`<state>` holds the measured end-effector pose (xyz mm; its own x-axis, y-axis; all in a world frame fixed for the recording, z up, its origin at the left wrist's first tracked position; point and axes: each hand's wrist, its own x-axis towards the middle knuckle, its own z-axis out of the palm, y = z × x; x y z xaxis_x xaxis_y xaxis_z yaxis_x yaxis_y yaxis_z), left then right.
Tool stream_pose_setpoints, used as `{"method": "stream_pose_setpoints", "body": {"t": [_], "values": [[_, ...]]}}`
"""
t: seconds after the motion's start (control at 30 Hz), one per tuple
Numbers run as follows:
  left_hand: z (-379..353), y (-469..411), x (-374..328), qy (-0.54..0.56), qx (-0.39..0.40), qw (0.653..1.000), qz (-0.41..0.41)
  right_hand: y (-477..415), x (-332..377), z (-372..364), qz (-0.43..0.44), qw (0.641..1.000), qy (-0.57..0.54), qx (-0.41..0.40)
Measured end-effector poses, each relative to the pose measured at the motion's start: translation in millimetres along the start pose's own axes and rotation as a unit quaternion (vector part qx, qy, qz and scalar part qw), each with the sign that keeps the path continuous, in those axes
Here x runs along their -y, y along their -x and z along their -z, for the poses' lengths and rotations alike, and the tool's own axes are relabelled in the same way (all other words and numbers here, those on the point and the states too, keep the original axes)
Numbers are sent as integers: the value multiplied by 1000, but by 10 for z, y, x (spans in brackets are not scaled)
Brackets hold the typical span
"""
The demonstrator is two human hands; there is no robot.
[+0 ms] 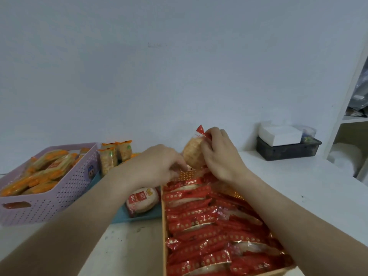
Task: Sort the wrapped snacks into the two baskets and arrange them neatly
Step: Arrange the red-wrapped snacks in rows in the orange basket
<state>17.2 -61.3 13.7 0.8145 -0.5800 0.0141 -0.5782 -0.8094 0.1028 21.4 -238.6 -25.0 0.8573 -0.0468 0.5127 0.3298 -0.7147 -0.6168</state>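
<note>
My right hand (221,154) grips a red-wrapped rice cracker (194,154) upright above the far end of the orange basket (163,232), which is packed with rows of red snacks (201,222). The fingers of my left hand (159,166) curl down at the basket's far left corner; what they touch is hidden. A purple basket (65,192) at the left holds orange-wrapped snacks (41,172). One red-wrapped cracker (142,200) lies on a blue tray (121,218) between the baskets. Several orange snacks (114,154) stand behind the tray.
A white table (298,176) carries everything, with a grey wall behind. At the back right a dark box (286,150) bears a white box (278,135). A white shelf unit (350,116) stands at the far right.
</note>
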Motion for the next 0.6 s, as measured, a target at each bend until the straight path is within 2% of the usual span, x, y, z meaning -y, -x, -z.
{"method": "stream_pose_setpoints", "body": {"t": [0.07,0.2,0.3,0.5,0.6], "values": [[-38,-173,-62,-108,56,992,-27,39,11,1,9,999,10,-34],[-176,-465,-156,-193,197,961,-25,80,32,11,30,997,52,-40],[-253,-561,-202,-228,205,951,-38,100,46,44,31,997,72,-25],[-317,-533,-76,-184,177,964,-77,101,30,70,17,997,81,8],[-322,-521,-72,-173,193,962,-83,100,7,38,29,994,100,26]]}}
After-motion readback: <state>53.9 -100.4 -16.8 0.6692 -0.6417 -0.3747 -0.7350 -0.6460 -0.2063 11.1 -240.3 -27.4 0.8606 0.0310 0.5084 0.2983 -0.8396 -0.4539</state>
